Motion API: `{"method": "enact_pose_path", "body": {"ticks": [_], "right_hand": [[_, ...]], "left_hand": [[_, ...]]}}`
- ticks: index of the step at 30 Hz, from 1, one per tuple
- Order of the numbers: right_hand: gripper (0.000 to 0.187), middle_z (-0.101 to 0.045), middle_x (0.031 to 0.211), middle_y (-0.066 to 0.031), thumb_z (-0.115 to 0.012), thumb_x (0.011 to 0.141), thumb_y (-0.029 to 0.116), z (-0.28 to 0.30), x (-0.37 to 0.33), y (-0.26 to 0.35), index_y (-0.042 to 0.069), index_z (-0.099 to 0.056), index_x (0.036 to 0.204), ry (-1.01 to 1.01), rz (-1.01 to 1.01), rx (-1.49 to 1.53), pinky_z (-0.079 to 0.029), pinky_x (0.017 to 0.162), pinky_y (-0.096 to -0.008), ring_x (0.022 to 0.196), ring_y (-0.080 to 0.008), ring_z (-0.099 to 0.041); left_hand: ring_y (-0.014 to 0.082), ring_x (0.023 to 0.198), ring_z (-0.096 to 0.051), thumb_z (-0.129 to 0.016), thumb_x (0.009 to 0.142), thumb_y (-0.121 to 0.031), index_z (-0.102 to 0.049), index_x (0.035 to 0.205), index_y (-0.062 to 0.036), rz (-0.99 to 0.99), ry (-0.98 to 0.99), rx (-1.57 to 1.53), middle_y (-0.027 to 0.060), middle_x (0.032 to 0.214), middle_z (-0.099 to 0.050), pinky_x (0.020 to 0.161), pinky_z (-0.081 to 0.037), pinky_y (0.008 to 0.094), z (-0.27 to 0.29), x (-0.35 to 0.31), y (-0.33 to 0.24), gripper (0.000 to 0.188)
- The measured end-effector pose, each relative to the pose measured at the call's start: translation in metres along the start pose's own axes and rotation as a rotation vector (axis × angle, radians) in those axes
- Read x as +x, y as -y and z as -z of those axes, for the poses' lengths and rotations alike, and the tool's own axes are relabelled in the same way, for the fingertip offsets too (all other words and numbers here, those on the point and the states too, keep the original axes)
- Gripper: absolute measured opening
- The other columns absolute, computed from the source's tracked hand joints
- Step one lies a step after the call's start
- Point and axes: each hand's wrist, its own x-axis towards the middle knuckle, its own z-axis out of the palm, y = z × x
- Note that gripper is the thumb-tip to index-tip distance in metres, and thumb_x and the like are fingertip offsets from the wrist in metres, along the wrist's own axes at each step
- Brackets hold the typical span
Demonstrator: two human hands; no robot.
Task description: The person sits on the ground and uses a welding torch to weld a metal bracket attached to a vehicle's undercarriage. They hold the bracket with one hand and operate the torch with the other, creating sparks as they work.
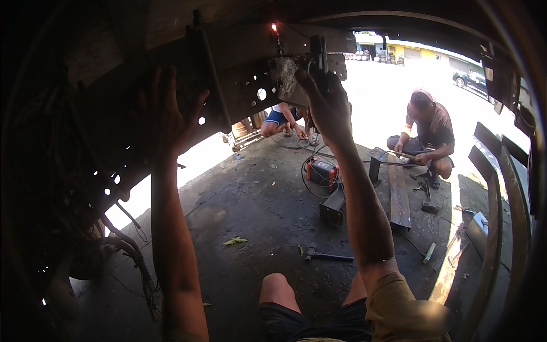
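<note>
Overhead runs a dark steel beam (239,88) with round holes, like a vehicle's frame rail. My left hand (171,111) is raised to it, fingers spread, holding nothing; in the shadow I cannot tell whether it touches the steel. My right hand (330,105) is lifted by a worn metal plate (286,77) at the beam's far end. Its fingers are closed round something dark, mostly hidden, whose kind I cannot make out. A dark upright piece (318,51) stands just above that hand. Left of it, on the beam's upper edge, a small spot (274,27) glows red.
A red and black box-shaped machine (322,172) with cables stands ahead on the concrete. A hammer (329,255) and steel channels (399,196) lie nearer. One person (424,134) squats at right holding a rod; another (282,118) crouches beyond the beam. Hoses (128,245) hang at left.
</note>
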Motion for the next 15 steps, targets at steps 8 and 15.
{"method": "enact_pose_path", "body": {"ticks": [8, 15], "right_hand": [[0.059, -0.06, 0.081, -0.0003, -0.081, 0.092, 0.057, -0.008, 0.006, -0.021, 0.005, -0.066, 0.117, -0.051, 0.021, 0.007, -0.044, 0.053, -0.0256, 0.058, -0.0051, -0.055], [0.065, -0.058, 0.077, 0.0007, -0.08, 0.091, 0.061, -0.008, 0.006, -0.022, 0.005, -0.064, 0.12, -0.018, -0.01, 0.035, -0.044, 0.055, -0.0283, 0.06, -0.0089, -0.056]], "left_hand": [[0.0412, 0.15, -0.04, -0.066, 0.09, -0.075, -0.049, 0.159, -0.0239, 0.004, 0.005, 0.013, 0.0062, 0.166, -0.044, 0.118, -0.034, 0.0631, 0.0, 0.0, -0.002, 0.088], [0.0423, 0.146, -0.044, -0.063, 0.091, -0.079, -0.054, 0.156, -0.0214, -0.026, -0.051, 0.037, 0.0102, 0.162, -0.048, 0.118, -0.036, 0.062, 0.0, 0.001, -0.002, 0.087]]}}
